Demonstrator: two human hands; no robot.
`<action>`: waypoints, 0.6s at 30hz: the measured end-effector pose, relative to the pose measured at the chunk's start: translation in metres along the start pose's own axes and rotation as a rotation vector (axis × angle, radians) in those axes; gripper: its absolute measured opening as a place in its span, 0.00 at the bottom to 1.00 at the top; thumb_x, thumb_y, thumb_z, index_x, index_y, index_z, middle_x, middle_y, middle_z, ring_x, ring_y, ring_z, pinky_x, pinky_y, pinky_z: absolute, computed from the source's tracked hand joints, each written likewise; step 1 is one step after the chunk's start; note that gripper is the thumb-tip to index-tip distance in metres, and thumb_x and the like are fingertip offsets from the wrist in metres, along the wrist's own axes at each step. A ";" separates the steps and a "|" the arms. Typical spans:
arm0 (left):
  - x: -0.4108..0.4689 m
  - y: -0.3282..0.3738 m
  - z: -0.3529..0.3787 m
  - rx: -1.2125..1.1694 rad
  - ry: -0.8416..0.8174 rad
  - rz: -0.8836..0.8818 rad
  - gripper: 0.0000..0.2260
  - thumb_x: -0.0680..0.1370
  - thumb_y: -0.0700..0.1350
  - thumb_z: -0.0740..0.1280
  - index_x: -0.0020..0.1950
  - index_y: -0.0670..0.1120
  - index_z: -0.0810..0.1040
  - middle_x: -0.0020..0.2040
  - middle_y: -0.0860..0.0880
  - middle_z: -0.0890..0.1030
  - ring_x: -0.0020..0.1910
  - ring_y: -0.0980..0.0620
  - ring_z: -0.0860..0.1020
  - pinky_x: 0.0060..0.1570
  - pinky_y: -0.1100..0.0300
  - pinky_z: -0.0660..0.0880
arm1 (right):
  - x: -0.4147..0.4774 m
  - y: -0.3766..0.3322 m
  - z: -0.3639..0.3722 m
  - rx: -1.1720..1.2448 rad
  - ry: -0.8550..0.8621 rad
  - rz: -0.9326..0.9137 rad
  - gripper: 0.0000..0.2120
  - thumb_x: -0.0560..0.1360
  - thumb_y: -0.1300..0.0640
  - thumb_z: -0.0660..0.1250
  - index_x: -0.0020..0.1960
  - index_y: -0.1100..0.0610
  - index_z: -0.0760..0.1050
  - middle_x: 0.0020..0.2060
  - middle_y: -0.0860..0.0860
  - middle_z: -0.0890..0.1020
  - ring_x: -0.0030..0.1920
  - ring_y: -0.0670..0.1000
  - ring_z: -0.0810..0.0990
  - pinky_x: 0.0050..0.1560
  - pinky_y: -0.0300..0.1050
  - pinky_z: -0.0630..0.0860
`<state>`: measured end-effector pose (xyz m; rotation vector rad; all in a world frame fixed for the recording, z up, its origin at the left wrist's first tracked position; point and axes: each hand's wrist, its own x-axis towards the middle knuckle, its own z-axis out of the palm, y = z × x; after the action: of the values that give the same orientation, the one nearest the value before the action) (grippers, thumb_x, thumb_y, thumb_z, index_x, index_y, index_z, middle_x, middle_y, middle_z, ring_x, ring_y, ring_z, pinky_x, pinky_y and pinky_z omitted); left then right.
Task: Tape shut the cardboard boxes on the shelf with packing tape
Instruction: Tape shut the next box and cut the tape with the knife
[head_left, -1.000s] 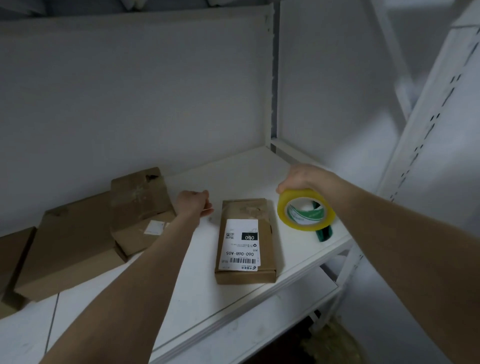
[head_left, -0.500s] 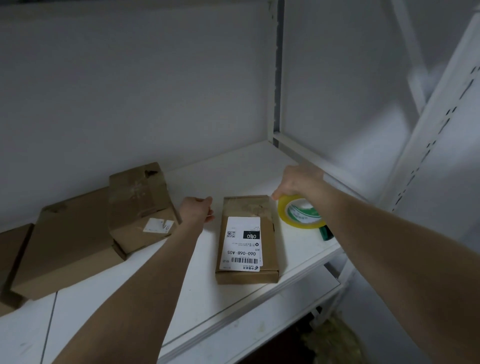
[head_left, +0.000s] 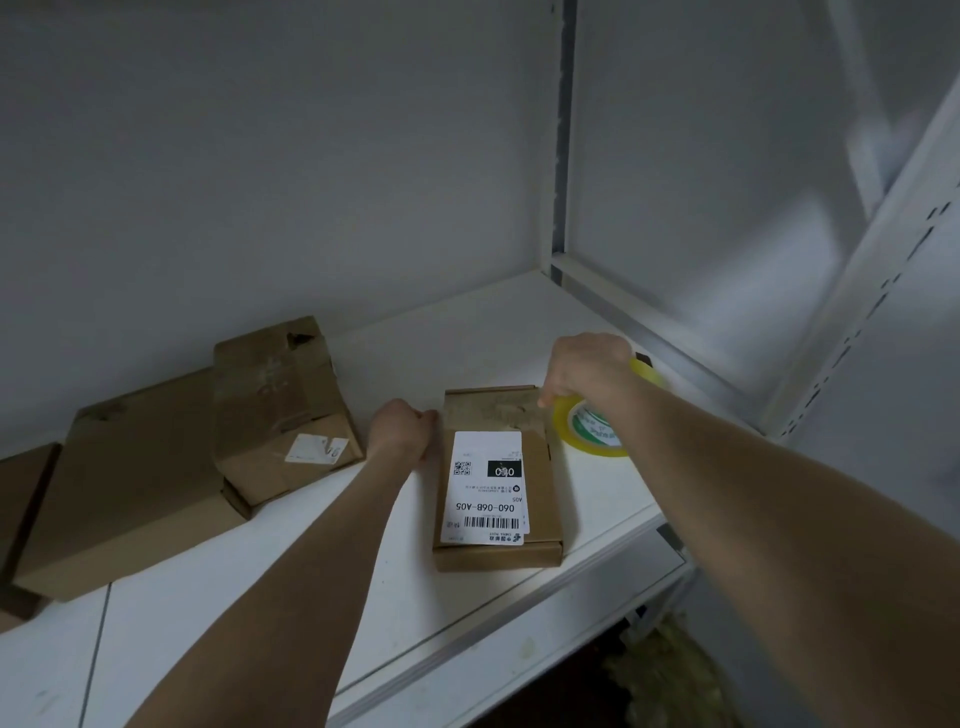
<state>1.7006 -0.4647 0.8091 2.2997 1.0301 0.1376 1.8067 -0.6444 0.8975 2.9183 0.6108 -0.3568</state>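
Note:
A small flat cardboard box (head_left: 540, 467) with a white shipping label lies near the front edge of the white shelf (head_left: 467, 613). My left hand (head_left: 402, 431) is curled against the box's far left corner, fingers hidden from view. My right hand (head_left: 587, 371) grips a yellow roll of packing tape (head_left: 589, 428) just past the box's far right corner. A stretch of clear tape seems to lie across the far end of the box top, too faint to be sure.
Three more brown boxes lie at the left: a tilted one (head_left: 283, 410) resting on a larger flat one (head_left: 130, 488), and part of another (head_left: 21, 499) at the frame's edge. A white slotted upright (head_left: 878, 291) stands at right; the back wall is close.
My right hand has carried the tape roll leftward and farther in, from beside the box's right side to its far right corner. My left hand has moved right, up against the box's far left corner.

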 end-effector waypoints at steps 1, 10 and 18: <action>0.001 0.001 0.001 0.018 -0.015 0.001 0.20 0.80 0.50 0.61 0.34 0.40 0.79 0.28 0.47 0.77 0.36 0.46 0.80 0.43 0.60 0.72 | 0.000 0.000 0.000 -0.004 0.000 0.001 0.26 0.71 0.39 0.71 0.60 0.55 0.74 0.40 0.52 0.73 0.51 0.54 0.78 0.49 0.47 0.71; -0.001 0.009 -0.003 0.220 -0.079 -0.095 0.34 0.77 0.59 0.63 0.74 0.40 0.57 0.64 0.34 0.68 0.56 0.37 0.77 0.55 0.47 0.77 | 0.002 0.002 0.003 0.011 0.024 -0.015 0.27 0.71 0.38 0.71 0.62 0.54 0.75 0.43 0.50 0.74 0.54 0.54 0.79 0.47 0.45 0.69; -0.021 0.035 -0.010 0.026 -0.073 0.111 0.20 0.81 0.51 0.59 0.51 0.34 0.79 0.50 0.37 0.82 0.52 0.40 0.80 0.52 0.54 0.74 | 0.001 0.000 0.001 0.018 0.025 -0.017 0.28 0.69 0.38 0.72 0.63 0.53 0.74 0.46 0.50 0.76 0.55 0.54 0.79 0.46 0.45 0.70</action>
<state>1.7052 -0.4924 0.8405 2.3678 0.8727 0.0845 1.8077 -0.6439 0.8962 2.9405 0.6401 -0.3308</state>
